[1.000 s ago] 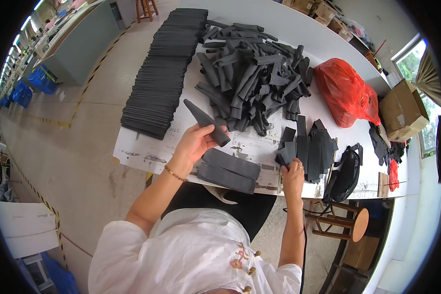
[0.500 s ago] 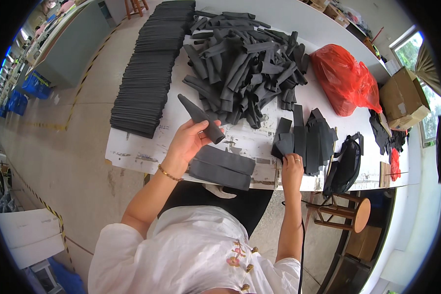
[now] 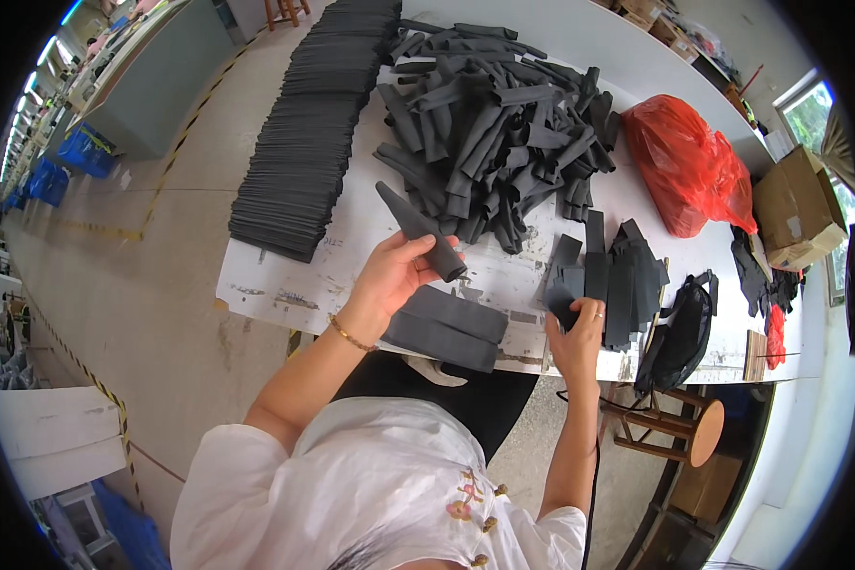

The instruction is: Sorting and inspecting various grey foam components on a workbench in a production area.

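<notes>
My left hand point(image 3: 396, 275) is closed round a rolled black fabric tube point(image 3: 422, 234), narrow at its far end and open at its near end. Below it two flat black fabric strips point(image 3: 446, 329) lie side by side near the table's front edge. My right hand point(image 3: 577, 337) pinches a small dark grey fabric piece point(image 3: 561, 302) beside the stacks of flat black pieces point(image 3: 633, 285). A big heap of loose black tubes point(image 3: 503, 133) lies beyond both hands. Along the far left runs a long row of tightly stacked black pieces point(image 3: 304, 133).
On the right of the white table point(image 3: 285, 290) sit a red plastic bag point(image 3: 684, 166), a cardboard box point(image 3: 796, 209) and a black pouch point(image 3: 679, 332). A wooden stool point(image 3: 703, 432) stands below the right edge. A dark cord hangs by my right forearm.
My right hand has drawn a small dark piece slightly up from the stack, its thumb now showing. The left hand keeps its hold on the tube. The whole view has shifted a little.
</notes>
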Demonstrator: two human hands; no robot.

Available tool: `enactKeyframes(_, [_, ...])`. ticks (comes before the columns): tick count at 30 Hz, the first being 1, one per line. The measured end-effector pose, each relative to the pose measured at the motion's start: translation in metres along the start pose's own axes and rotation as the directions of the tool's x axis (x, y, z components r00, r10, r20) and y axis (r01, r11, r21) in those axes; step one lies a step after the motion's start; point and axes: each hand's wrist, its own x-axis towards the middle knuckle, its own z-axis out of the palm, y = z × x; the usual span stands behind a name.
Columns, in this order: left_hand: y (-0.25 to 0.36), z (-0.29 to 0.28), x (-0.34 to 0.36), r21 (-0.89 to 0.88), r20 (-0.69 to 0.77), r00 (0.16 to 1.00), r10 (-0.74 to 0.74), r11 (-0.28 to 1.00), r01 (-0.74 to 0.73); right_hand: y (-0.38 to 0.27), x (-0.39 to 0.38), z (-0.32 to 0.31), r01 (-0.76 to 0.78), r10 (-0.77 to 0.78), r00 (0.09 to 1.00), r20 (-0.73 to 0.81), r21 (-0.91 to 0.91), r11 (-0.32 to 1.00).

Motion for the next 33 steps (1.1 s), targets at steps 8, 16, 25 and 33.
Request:
enactKeyframes(8, [0.001, 0.003, -0.005, 0.016, -0.013, 0.999, 0.039, 0.999, -0.039, -0.092, -0.017, -0.001, 0.065, -0.075, 0.997, 0.010, 0.388, 0.919])
enactKeyframes(16, [0.001, 0.007, -0.009, 0.043, 0.025, 0.999, 0.039, 0.998, -0.040, -0.115, -0.010, 0.018, 0.357, -0.320, 0.926, -0.202, 0.188, 0.915])
enactKeyframes(25, [0.000, 0.005, -0.016, 0.035, 0.037, 0.998, 0.047, 0.998, -0.049, -0.117, -0.005, 0.026, 0.435, -0.422, 0.865, -0.272, -0.012, 0.900])
enactKeyframes(33, [-0.009, 0.031, -0.044, 0.157, 0.037, 0.962, 0.270, 0.949, -0.273, -0.131, -0.009, 0.035, 0.362, -0.335, 0.915, -0.226, 0.090, 0.928])
